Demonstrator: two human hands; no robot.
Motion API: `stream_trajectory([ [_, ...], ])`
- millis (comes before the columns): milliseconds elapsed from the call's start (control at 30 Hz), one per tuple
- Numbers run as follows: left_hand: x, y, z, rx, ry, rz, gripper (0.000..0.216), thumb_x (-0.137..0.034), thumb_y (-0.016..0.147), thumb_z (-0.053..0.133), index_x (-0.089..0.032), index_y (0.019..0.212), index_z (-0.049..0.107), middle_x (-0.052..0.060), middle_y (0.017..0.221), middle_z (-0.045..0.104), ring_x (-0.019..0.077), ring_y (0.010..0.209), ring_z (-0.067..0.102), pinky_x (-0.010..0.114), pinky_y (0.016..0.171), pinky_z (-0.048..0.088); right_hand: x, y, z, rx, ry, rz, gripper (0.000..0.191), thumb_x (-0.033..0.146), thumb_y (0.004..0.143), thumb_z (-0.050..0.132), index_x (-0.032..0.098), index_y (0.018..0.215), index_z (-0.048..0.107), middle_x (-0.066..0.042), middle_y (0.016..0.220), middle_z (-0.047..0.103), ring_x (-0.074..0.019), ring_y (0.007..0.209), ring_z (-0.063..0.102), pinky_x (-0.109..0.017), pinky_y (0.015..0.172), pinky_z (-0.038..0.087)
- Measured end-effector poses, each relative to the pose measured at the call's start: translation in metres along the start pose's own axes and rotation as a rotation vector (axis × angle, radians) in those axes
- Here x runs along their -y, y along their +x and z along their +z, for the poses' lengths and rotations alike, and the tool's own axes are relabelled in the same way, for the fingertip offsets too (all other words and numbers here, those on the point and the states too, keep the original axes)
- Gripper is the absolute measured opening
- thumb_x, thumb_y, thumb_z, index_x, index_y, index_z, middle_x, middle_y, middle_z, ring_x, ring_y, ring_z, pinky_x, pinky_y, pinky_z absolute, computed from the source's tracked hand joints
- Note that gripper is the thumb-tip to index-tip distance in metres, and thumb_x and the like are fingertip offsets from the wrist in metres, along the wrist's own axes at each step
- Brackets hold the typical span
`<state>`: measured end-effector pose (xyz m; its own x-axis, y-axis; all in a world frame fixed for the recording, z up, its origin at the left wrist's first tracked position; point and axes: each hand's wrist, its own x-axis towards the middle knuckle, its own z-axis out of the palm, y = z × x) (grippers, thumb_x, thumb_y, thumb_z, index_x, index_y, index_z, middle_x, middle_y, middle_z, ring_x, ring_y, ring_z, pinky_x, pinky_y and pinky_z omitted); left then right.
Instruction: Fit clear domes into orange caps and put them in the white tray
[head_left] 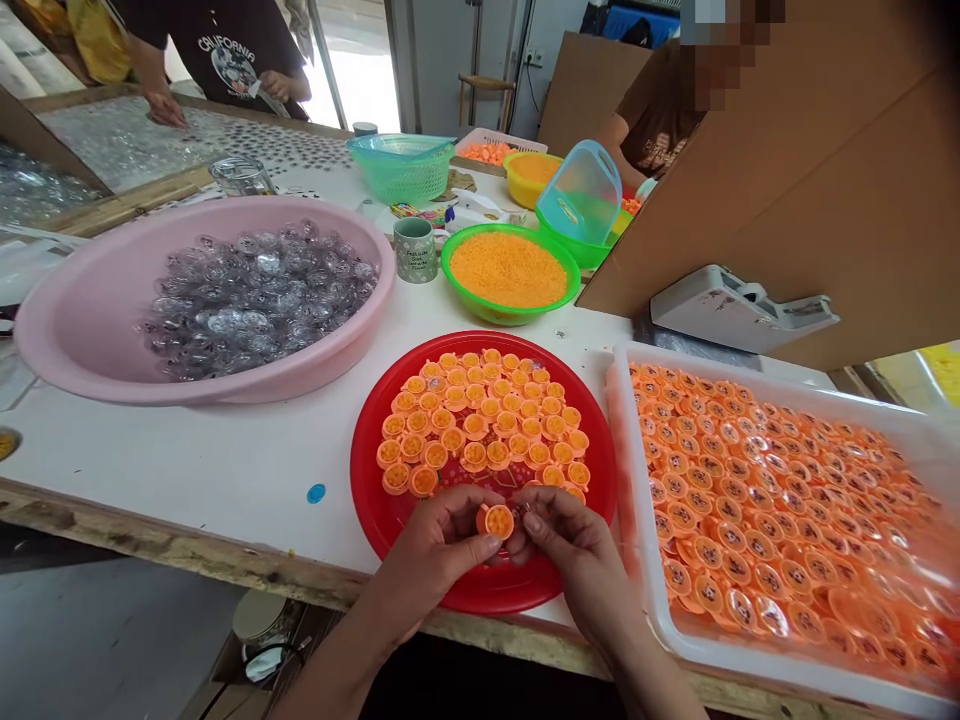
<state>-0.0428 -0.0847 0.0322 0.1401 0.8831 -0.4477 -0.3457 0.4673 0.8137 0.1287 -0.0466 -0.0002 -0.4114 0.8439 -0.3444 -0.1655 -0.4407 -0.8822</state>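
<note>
My left hand (439,560) pinches a small orange cup (496,521) filled with orange grains, just above the near rim of a red plate (390,520). My right hand (574,545) is right beside it, fingers curled together on something small I cannot make out. Several filled orange cups (480,425) lie in rows on the plate. A pink basin (90,320) of clear plastic domes (255,295) sits at the left. A white tray (675,640) of capped orange pieces (757,510) stands at the right.
A green bowl (510,270) of orange grains and a grey mug (415,250) stand behind the plate. Further back are baskets, a yellow bowl and a tilted teal lid (581,195). A cardboard sheet (825,170) leans at the right. Two other people work at the far side.
</note>
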Motion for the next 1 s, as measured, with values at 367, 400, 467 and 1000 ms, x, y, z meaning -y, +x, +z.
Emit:
stream_trajectory([
  [367, 0.0, -0.001, 0.002, -0.063, -0.024, 0.013, 0.03, -0.029, 0.076, 0.075, -0.017, 0.103, 0.067, 0.007, 0.093, 0.072, 0.0241, 0.089, 0.07, 0.038, 0.087, 0.056, 0.0, -0.002, 0.0, 0.064, -0.069, -0.004, 0.02, 0.039, 0.085, 0.067, 0.021, 0.092, 0.064, 0.001, 0.071, 0.064, -0.0127, 0.06, 0.062, -0.026, 0.061, 0.052],
  [400, 0.0, -0.001, 0.002, -0.061, -0.026, 0.01, 0.03, -0.029, 0.075, 0.076, -0.018, 0.102, 0.068, 0.007, 0.093, 0.072, 0.0239, 0.088, 0.07, 0.038, 0.087, 0.056, 0.0, -0.001, 0.0, 0.06, -0.083, -0.007, 0.02, 0.04, 0.085, 0.067, 0.021, 0.09, 0.063, 0.001, 0.071, 0.064, -0.013, 0.061, 0.062, -0.026, 0.059, 0.052],
  [467, 0.001, -0.001, 0.003, -0.071, -0.034, 0.004, 0.032, -0.03, 0.073, 0.078, -0.018, 0.101, 0.069, 0.006, 0.093, 0.072, 0.0239, 0.089, 0.07, 0.038, 0.087, 0.057, 0.0, -0.001, -0.001, 0.036, -0.138, -0.039, 0.019, 0.038, 0.084, 0.069, 0.021, 0.088, 0.063, 0.001, 0.074, 0.063, -0.0133, 0.065, 0.061, -0.025, 0.06, 0.051],
  [1000, 0.001, 0.0, 0.006, -0.131, 0.038, -0.003, 0.026, -0.028, 0.074, 0.076, -0.022, 0.097, 0.066, 0.002, 0.087, 0.071, 0.0173, 0.078, 0.066, 0.025, 0.069, 0.053, 0.004, -0.009, -0.016, 0.038, -0.072, -0.034, 0.013, 0.031, 0.082, 0.073, 0.021, 0.085, 0.066, 0.0, 0.074, 0.068, -0.0116, 0.064, 0.062, -0.025, 0.064, 0.05],
])
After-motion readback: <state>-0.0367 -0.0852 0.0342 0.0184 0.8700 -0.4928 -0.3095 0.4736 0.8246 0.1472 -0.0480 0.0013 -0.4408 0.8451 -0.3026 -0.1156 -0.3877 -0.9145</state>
